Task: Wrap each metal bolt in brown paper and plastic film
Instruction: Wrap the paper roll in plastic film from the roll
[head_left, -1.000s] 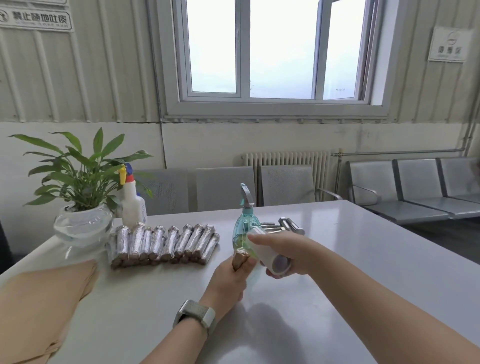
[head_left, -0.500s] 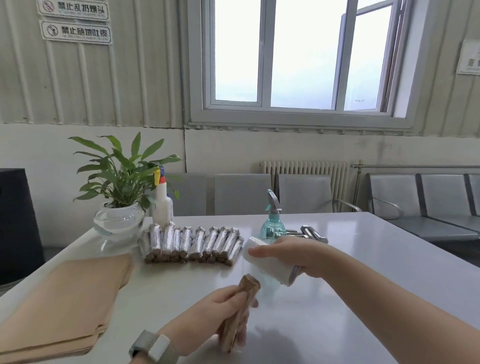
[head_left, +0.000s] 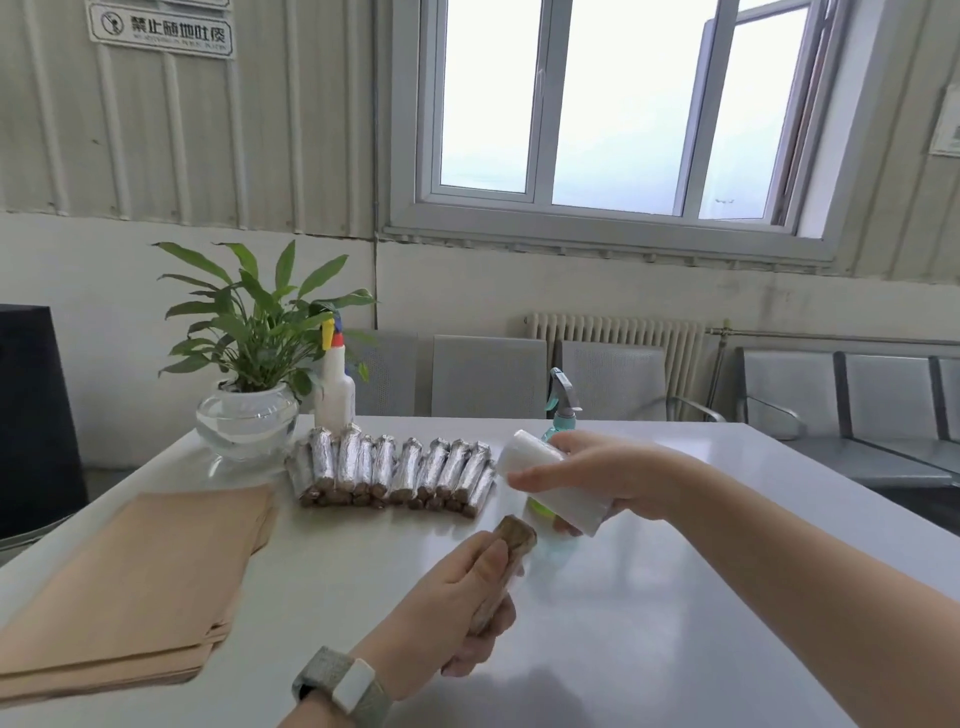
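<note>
My left hand (head_left: 457, 608) grips a bolt rolled in brown paper (head_left: 511, 540), its upper end sticking out toward the film roll. My right hand (head_left: 597, 478) holds a white roll of plastic film (head_left: 545, 483) just above and right of that bolt; a thin clear sheet seems to run between them. A row of several wrapped bolts (head_left: 395, 470), shiny with film, lies across the white table (head_left: 675, 597) behind my hands. A stack of brown paper sheets (head_left: 140, 582) lies at the left.
A potted plant in a glass bowl (head_left: 247, 415) and a white spray bottle (head_left: 335, 387) stand at the table's far left. A teal spray bottle (head_left: 561, 405) stands behind my right hand. Metal seats (head_left: 841, 395) line the wall beyond.
My left hand has drawn the paper-wrapped bolt back toward me, away from the film roll. The right hand keeps the roll at about the same place. The camera has tilted and turned left.
</note>
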